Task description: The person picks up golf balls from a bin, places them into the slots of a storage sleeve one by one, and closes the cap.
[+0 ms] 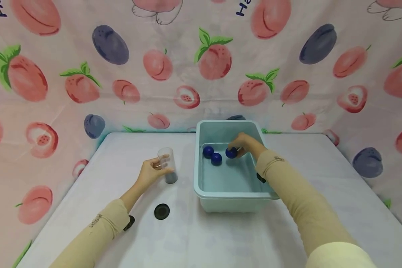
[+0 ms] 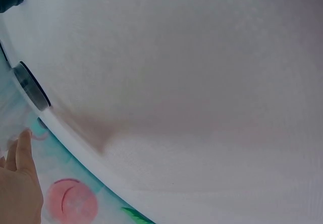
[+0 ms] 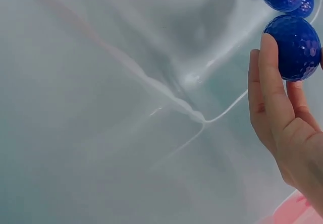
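My left hand (image 1: 150,171) grips a clear plastic cup (image 1: 168,167) by its side, thumb in front and fingers behind. The cup's lower part looks greyish, and its mouth faces up. Over the light blue tub (image 1: 236,195), my right hand (image 1: 246,144) reaches in and holds a dark blue golf ball (image 3: 292,47) at its fingertips. Dimples show on the ball in the right wrist view. Two more blue golf balls, one left (image 1: 208,152) and one nearer me (image 1: 216,159), lie on the tub floor left of the held one.
A round black disc (image 1: 162,211) lies flat on the white table (image 1: 187,238), nearer me than the cup. Behind the table hangs a fruit-printed cloth (image 1: 184,33), which also covers both sides. The tub has high walls and a wide rim.
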A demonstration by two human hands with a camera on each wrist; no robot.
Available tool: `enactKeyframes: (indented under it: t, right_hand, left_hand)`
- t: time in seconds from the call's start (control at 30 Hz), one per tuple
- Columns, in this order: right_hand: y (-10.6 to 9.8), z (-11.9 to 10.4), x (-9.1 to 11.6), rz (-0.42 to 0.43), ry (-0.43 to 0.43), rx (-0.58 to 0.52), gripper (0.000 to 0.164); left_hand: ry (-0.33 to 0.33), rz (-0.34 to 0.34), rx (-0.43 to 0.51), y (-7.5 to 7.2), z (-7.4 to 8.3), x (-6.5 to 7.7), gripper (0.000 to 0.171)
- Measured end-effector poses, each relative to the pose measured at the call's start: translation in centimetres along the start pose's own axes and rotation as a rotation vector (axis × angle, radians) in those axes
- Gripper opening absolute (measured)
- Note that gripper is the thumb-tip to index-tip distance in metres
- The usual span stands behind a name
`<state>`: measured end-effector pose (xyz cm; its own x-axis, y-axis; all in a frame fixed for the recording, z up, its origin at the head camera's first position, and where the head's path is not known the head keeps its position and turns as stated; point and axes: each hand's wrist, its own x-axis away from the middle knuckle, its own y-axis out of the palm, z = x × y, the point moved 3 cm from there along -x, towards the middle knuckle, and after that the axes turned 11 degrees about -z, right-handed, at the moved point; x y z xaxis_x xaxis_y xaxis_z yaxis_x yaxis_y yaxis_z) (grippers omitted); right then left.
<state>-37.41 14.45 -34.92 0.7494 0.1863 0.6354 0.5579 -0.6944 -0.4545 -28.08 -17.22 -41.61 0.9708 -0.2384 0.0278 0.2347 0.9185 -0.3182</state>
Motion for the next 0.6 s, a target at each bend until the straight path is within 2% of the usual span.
enactKeyframes:
  t: [0.23, 0.3, 0.4, 0.6]
  right_hand:
    - [-0.3, -0.3, 0.2, -0.057, -0.026, -0.047, 0.053]
    - [-0.8, -0.1, -0.8, -0.088, -0.070, -0.070, 0.055]
    - [-1.2, -0.6, -1.0, -0.114, -0.113, -0.077, 0.057]
    - [0.0, -2.5, 1.7, -0.126, -0.162, -0.124, 0.053]
  left_hand:
    - [-0.001, -0.027, 0.032, 0.5, 0.0, 0.0, 0.054]
    - [0.014, -0.032, 0.043, 0.7, 0.1, 0.0, 0.054]
    - [0.030, -0.031, 0.046, 0.7, 0.3, -0.1, 0.053]
    - [0.021, -0.017, 0.035, 0.3, 0.7, -0.1, 0.051]
